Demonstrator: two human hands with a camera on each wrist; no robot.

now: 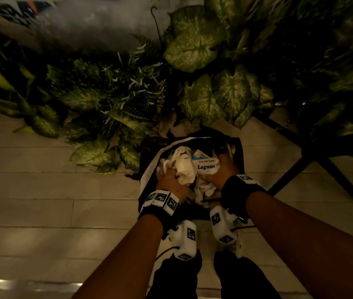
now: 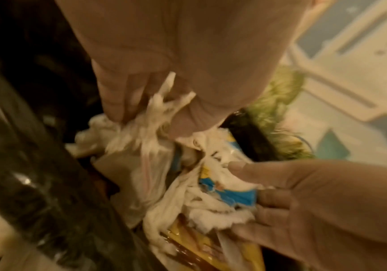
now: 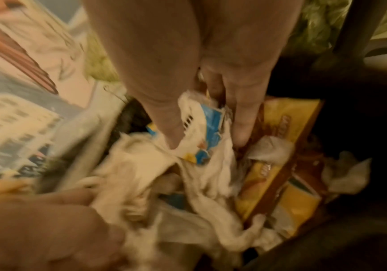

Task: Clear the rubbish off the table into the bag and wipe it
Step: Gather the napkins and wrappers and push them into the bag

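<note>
A black rubbish bag (image 1: 146,186) stands open on the floor, and both my hands reach into it. My left hand (image 1: 169,176) grips a wad of crumpled white paper napkins (image 1: 184,169); in the left wrist view its fingers and thumb (image 2: 148,117) pinch the paper (image 2: 127,139). My right hand (image 1: 221,169) holds a white and blue wrapper (image 1: 204,166) printed "Laguna", pinched between thumb and fingers (image 3: 207,142). A yellow and brown packet (image 3: 280,165) lies deeper in the bag. The table is not in view.
Leafy green plants (image 1: 193,46) crowd the area behind the bag. Black chair legs (image 1: 313,160) stand to the right on the pale plank floor (image 1: 31,190). My dark trouser legs (image 1: 177,277) are just below the bag.
</note>
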